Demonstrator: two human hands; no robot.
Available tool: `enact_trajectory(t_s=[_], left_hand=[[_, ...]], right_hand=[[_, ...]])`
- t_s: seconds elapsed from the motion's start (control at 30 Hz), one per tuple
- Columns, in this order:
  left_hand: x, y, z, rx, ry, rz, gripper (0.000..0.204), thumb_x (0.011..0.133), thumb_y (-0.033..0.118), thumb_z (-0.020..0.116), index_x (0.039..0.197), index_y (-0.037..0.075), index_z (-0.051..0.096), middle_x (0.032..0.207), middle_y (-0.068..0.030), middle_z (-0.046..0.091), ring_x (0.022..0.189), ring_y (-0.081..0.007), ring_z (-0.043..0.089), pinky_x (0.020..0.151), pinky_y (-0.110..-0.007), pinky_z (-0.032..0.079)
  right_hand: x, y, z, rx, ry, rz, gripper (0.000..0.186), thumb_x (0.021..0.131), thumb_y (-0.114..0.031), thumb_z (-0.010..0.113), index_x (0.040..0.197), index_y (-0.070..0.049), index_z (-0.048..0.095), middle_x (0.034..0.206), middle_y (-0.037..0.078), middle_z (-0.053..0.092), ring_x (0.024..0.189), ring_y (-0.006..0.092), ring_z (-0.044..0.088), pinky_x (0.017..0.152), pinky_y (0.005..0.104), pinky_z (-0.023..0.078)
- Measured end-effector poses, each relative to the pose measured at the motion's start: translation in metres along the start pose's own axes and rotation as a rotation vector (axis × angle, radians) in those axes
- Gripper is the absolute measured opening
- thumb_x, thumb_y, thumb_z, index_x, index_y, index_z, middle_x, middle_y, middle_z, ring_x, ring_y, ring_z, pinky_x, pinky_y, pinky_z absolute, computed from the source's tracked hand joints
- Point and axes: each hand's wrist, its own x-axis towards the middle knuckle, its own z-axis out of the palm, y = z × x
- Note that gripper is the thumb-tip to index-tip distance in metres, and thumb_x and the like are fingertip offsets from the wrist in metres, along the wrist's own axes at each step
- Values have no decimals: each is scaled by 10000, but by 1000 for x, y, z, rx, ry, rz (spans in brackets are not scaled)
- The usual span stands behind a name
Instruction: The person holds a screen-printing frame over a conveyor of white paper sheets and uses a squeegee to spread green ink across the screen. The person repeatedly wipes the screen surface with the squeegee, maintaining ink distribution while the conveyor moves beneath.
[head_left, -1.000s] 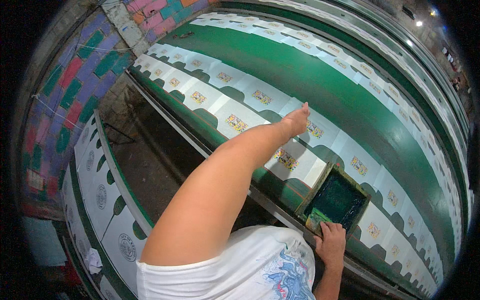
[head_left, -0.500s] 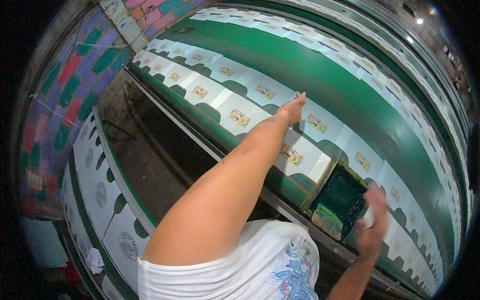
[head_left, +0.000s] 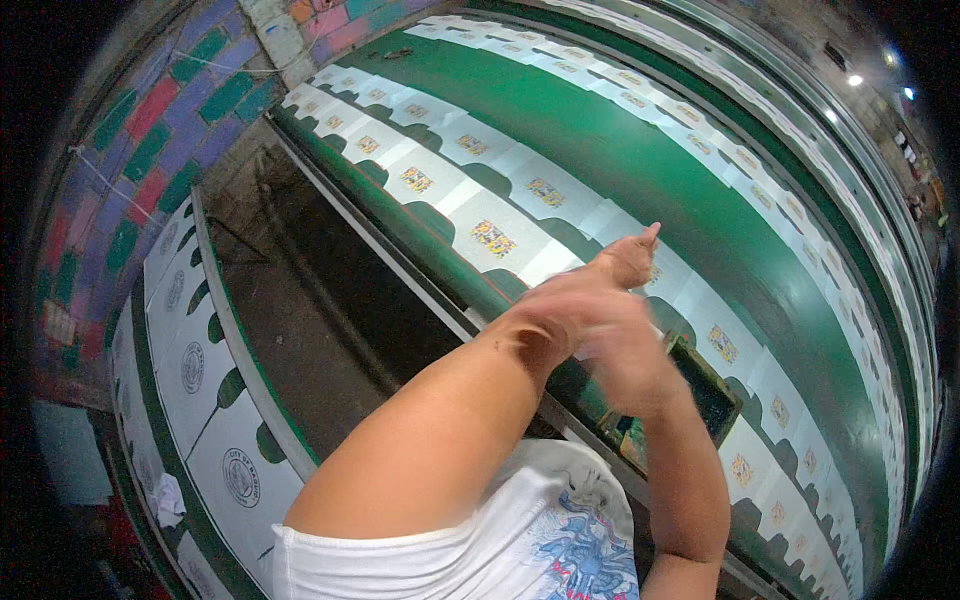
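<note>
My left arm reaches out across the long green table [head_left: 560, 100]. At its end my left hand [head_left: 628, 262] is over the white pieces, its fingers curled and one fingertip sticking out; its palm is hidden. My right hand [head_left: 625, 345], smeared by motion, crosses over my left forearm near the wrist, so its fingers cannot be made out. Below and right of it, a wooden screen-printing frame [head_left: 722, 385] with green-stained edges is partly covered by my right arm. White cut pieces with small multicoloured prints, such as this one [head_left: 492, 240], lie in rows along the table.
A second table at left bears white pieces with round black prints [head_left: 240, 475] and a crumpled white cloth [head_left: 170, 500]. Between the tables is a dark floor gap [head_left: 320, 290]. A painted brick wall [head_left: 150, 130] stands at far left. More printed pieces [head_left: 690, 112] line the table's far side.
My right hand has moved left from beside the printing frame onto my left forearm. My left hand is a little farther right and lower in view. The view has shifted slightly.
</note>
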Motion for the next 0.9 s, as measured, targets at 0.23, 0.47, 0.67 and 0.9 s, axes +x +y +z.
enact_trajectory(t_s=[0.23, 0.47, 0.67, 0.9], left_hand=[[-54, 31, -28, -931, 530, -395, 252, 868, 114, 797, 1111, 153, 852, 1459, -96, 749, 1401, -383, 627, 1276, -662, 337], [-128, 135, -88, -1680, 384, -542, 257, 911, 36, 825, 1168, 41, 818, 1533, -236, 704, 1368, -421, 669, 1215, -554, 464], [-111, 182, -122, -1909, 330, -634, 386, 895, 6, 821, 1280, 23, 795, 1589, -297, 642, 1442, -438, 630, 1243, -507, 452], [-102, 195, -142, -1837, 217, -618, 457, 819, -22, 791, 1268, 60, 811, 1680, -286, 558, 1496, -437, 566, 1278, -496, 406]], right_hand=[[-237, 6, -69, -743, 580, 422, 130, 1032, -122, 771, 1057, 4, 787, 1196, 172, 798, 1143, 340, 743, 1036, 454, 568], [-336, -3, -23, -1159, 323, 624, 418, 827, -145, 894, 1221, -49, 792, 1316, 136, 772, 1308, 374, 694, 1101, 519, 554], [-345, 3, -17, -1302, 290, 693, 392, 872, -73, 794, 1263, -55, 779, 1334, 150, 753, 1279, 376, 701, 1073, 514, 562], [-346, 2, -32, -1336, 345, 569, 368, 875, -57, 725, 1236, -18, 785, 1261, 150, 783, 1186, 347, 748, 986, 476, 591]])
